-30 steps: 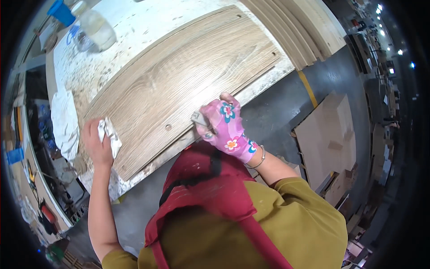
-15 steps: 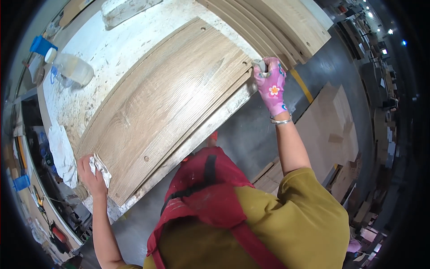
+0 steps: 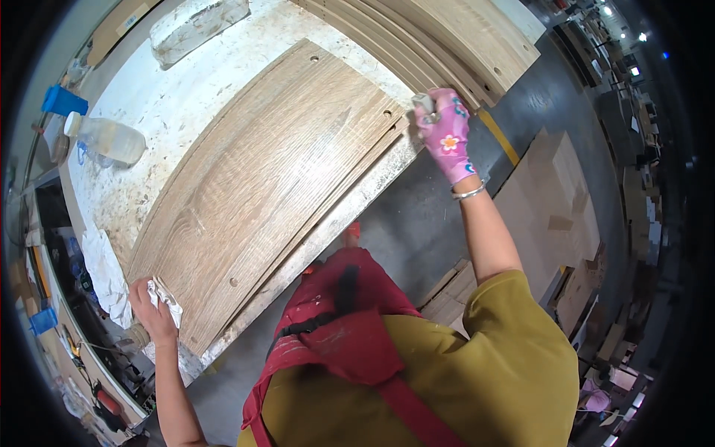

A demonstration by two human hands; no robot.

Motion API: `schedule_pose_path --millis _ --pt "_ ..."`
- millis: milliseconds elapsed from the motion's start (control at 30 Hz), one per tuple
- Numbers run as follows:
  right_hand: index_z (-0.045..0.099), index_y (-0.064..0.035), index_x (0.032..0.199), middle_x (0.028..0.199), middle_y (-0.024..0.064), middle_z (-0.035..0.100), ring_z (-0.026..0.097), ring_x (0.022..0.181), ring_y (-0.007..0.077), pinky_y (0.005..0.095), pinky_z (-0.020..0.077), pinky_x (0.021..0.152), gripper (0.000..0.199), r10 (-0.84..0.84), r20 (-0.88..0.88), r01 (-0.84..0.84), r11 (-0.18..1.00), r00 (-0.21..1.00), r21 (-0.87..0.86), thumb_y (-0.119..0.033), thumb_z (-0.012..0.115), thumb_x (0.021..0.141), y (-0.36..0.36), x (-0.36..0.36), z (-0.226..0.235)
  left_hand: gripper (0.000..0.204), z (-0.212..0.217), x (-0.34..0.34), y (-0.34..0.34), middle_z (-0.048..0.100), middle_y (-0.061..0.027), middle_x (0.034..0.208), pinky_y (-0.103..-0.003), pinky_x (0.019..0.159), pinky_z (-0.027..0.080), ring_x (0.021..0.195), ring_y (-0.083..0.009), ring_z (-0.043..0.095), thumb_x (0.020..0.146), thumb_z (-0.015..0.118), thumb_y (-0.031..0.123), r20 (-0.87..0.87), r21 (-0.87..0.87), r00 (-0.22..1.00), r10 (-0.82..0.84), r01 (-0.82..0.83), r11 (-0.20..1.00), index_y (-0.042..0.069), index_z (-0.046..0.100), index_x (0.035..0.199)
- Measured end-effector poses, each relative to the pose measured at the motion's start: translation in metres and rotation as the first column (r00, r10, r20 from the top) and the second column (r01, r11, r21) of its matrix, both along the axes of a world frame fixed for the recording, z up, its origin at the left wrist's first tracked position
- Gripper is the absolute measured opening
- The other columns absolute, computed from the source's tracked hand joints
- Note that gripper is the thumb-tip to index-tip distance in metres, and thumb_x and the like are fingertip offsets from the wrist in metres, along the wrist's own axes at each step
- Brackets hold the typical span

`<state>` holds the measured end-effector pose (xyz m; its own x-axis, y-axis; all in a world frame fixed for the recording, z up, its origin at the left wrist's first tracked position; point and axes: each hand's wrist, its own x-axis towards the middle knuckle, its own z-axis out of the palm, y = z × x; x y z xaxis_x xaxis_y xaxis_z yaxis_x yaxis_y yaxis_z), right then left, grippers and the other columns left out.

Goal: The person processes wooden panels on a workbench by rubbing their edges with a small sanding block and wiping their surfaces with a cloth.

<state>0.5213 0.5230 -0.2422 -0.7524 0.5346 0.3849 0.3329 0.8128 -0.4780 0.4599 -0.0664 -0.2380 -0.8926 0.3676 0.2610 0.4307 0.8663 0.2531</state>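
A curved wood-grain board (image 3: 261, 171) with drilled holes lies flat across the worktable in front of me, with another board edge showing under its near side. My left hand (image 3: 154, 316), bare, rests at the board's lower left end, its fingers closed on a crumpled white cloth (image 3: 168, 302). Just off the board's right corner is my right hand (image 3: 448, 134) in a pink flowered glove. Its fingers are wrapped round a small grey block (image 3: 424, 104), whose exact kind I cannot make out.
Stacked boards (image 3: 439, 45) lie beyond the right corner. On the worktable (image 3: 175, 104) are a cloudy plastic bottle (image 3: 115, 140), a whitish block (image 3: 197, 31) and a crumpled white sheet (image 3: 104, 276). A blue container (image 3: 63, 100) stands far left. Flattened cardboard (image 3: 547, 194) covers floor at right.
The view has shifted slightly. My right hand, with the grey block, has come a little away from the board's right corner. My left hand stays at the board's lower left end.
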Motion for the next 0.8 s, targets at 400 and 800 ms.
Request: schedule_pose_path --millis 400,800 --pt "0.053 -0.0006 0.12 0.104 0.0074 0.06 0.057 0.1 0.015 0.0279 0.0439 0.089 0.037 0.823 -0.204 -0.699 0.288 0.53 -0.655 -0.016 0.063 0.087 -0.188 -0.059 0.083 0.036 0.009 0.058 0.156 0.058 -0.0094 0.101 -0.042 0.082 0.042 0.101 -0.0285 0.053 0.065 0.073 0.018 0.04 0.24 0.973 -0.225 0.209 0.948 0.011 0.063 0.099" --pt "0.061 -0.0105 0.108 0.097 0.0114 0.062 0.059 0.093 0.0311 0.0422 0.0425 0.086 0.03 0.77 0.128 -0.78 -0.615 -0.625 -0.115 -0.022 0.065 0.081 -0.468 -0.08 0.053 0.021 0.0 0.068 0.155 0.066 -0.0119 0.1 -0.041 0.09 0.045 0.1 -0.0288 0.06 0.081 0.057 0.017 0.231 0.529 0.956 -0.183 0.035 0.848 0.008 0.065 0.098"
